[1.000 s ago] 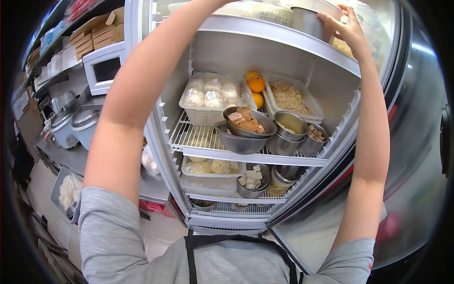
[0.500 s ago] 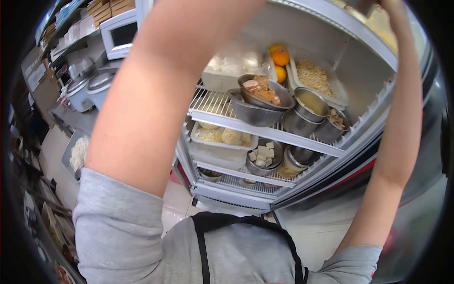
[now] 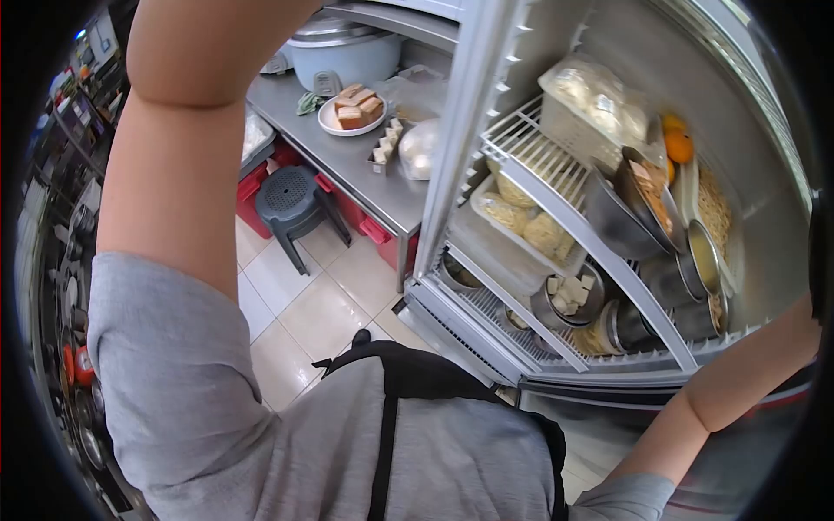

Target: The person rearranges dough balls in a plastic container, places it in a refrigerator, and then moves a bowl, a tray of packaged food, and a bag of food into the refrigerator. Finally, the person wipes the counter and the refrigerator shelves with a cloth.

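Note:
Neither of my hands shows; both lie beyond the edges of the view. My left arm reaches up past the top left edge. On the right, my other arm stretches to the right edge, in front of the open fridge. On the fridge's upper wire rack [image 3: 552, 165] are a basket of bagged white food [image 3: 591, 100], a metal bowl [image 3: 617, 213] with a pan of brown food [image 3: 651, 191], metal pots and oranges [image 3: 678, 147]. A tray of noodle portions [image 3: 530, 224] and a bowl of white cubes [image 3: 569, 295] sit lower down.
Left of the fridge stands a steel table [image 3: 347, 165] with a plate of browned blocks [image 3: 359, 108], a carton of white pieces [image 3: 387, 145], a white bag [image 3: 421, 149] and a blue cooker [image 3: 343, 56]. A grey stool [image 3: 297, 201] and red bins [image 3: 382, 239] are below.
The view has turned left, so the fridge now lies further right, and the table and stool have come into sight. My right arm is lower and reaches to the right edge.

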`<action>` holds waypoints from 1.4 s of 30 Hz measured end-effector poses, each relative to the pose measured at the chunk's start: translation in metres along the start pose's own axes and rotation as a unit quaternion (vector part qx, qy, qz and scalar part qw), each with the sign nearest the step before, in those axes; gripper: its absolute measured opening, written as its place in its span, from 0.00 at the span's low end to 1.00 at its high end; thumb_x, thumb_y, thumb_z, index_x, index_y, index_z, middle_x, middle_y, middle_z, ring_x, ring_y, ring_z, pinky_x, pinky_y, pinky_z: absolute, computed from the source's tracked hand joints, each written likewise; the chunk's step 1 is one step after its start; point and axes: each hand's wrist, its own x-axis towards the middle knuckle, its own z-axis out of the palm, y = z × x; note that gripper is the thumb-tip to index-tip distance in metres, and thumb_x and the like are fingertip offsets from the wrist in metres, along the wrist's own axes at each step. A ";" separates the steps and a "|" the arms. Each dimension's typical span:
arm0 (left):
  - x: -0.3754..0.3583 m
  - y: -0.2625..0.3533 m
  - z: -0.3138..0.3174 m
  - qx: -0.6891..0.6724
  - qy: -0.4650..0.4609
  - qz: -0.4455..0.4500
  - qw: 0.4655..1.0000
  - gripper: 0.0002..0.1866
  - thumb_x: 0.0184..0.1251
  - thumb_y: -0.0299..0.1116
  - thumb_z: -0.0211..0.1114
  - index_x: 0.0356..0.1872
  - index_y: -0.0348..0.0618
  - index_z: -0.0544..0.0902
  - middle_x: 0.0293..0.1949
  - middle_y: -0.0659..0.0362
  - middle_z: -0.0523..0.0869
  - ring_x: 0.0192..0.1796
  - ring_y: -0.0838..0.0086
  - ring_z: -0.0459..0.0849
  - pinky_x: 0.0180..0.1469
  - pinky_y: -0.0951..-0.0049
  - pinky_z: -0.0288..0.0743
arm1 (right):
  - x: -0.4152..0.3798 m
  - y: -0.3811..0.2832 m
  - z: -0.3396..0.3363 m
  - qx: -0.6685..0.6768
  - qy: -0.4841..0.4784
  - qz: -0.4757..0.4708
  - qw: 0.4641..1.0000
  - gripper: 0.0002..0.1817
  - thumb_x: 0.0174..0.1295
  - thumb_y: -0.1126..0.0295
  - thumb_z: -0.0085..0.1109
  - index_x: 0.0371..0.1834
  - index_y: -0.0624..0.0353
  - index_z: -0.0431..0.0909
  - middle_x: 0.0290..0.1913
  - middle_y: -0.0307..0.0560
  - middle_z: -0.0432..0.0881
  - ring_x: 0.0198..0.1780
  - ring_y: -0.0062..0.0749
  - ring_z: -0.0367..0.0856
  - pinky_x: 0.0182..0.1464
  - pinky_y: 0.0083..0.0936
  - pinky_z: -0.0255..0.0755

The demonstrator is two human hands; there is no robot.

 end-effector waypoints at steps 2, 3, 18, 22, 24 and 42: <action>-0.030 -0.001 -0.014 0.009 0.003 -0.001 1.000 0.14 0.66 0.45 0.52 0.41 0.48 0.79 0.35 0.60 0.81 0.38 0.70 0.78 0.42 0.62 0.74 | -0.030 -0.039 0.057 -0.046 0.068 0.041 0.996 0.36 0.53 0.61 0.65 0.55 0.67 0.53 0.41 0.57 0.68 0.42 0.42 0.75 0.46 0.33 0.78; -0.047 -0.003 -0.022 0.014 0.004 -0.001 1.000 0.14 0.66 0.45 0.52 0.41 0.48 0.79 0.35 0.59 0.81 0.38 0.70 0.78 0.42 0.62 0.74 | -0.043 -0.053 0.078 -0.097 0.137 0.080 0.983 0.36 0.53 0.60 0.65 0.56 0.67 0.53 0.39 0.56 0.70 0.40 0.41 0.75 0.46 0.33 0.77; -0.369 -0.224 -0.151 -0.384 0.121 -0.461 0.791 0.15 0.55 0.24 0.61 0.45 0.33 0.76 0.41 0.54 0.82 0.42 0.72 0.83 0.45 0.71 0.79 | -0.371 -0.010 0.277 0.147 -0.211 0.112 0.960 0.34 0.35 0.66 0.77 0.44 0.50 0.62 0.65 0.67 0.52 0.65 0.60 0.57 0.61 0.46 0.62; -0.426 -0.312 -0.140 -0.435 0.188 -0.498 0.726 0.16 0.58 0.26 0.57 0.48 0.31 0.75 0.47 0.52 0.81 0.48 0.68 0.80 0.53 0.66 0.73 | -0.444 0.001 0.297 0.109 -0.253 0.182 0.944 0.34 0.36 0.67 0.76 0.45 0.50 0.63 0.66 0.65 0.52 0.66 0.59 0.56 0.63 0.46 0.58; -0.457 -0.380 -0.137 -0.536 0.199 -0.447 0.688 0.16 0.57 0.26 0.56 0.48 0.32 0.75 0.46 0.51 0.81 0.48 0.68 0.80 0.51 0.67 0.74 | -0.468 0.021 0.299 0.124 -0.313 0.302 0.892 0.34 0.42 0.68 0.73 0.50 0.52 0.62 0.66 0.64 0.52 0.68 0.57 0.54 0.64 0.44 0.58; -0.442 -0.481 -0.087 -0.389 0.361 -0.487 0.693 0.17 0.54 0.26 0.61 0.45 0.45 0.69 0.34 0.59 0.78 0.38 0.69 0.77 0.41 0.65 0.74 | -0.031 0.027 0.119 -0.422 -0.062 -0.193 0.884 0.18 0.50 0.72 0.64 0.45 0.58 0.74 0.45 0.50 0.78 0.50 0.44 0.75 0.50 0.33 0.70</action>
